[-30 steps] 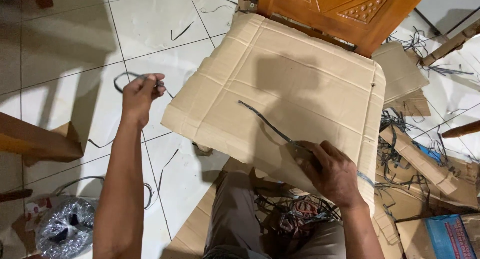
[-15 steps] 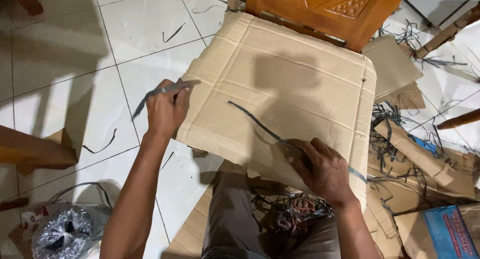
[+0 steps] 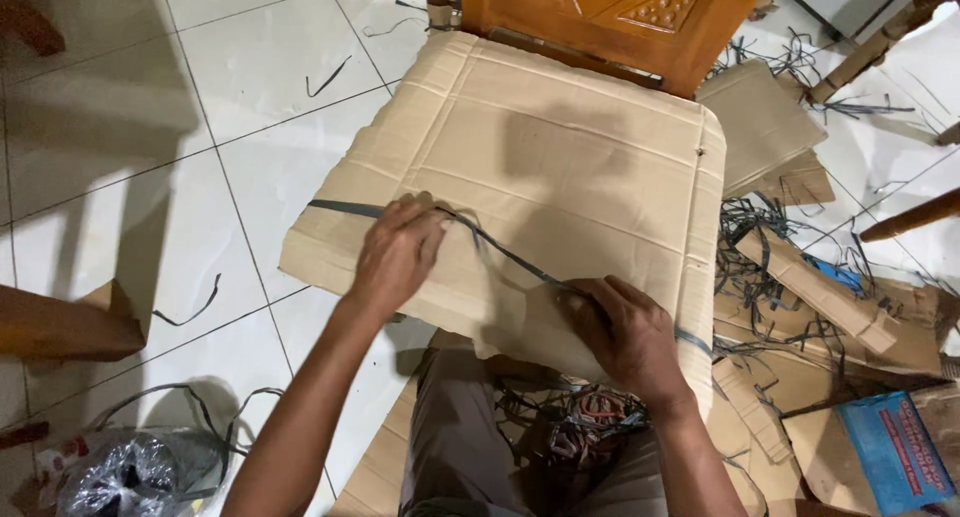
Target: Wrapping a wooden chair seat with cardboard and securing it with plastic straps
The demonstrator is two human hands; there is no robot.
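- Cardboard sheet (image 3: 560,167) lies flat on the person's lap, far edge against a carved wooden chair (image 3: 610,17).
- Two dark strips lie on it: strip (image 3: 345,208) under the left hand (image 3: 395,255), strip (image 3: 510,255) running to the right hand (image 3: 625,337).
- Left fingers curl, pinching the strip ends; right hand presses closed on the strip's near end.
- Step looks like joining the strips; next move needs steady tension.
- The meeting point is hidden by fingers; scraps (image 3: 770,247) too tangled to sort.
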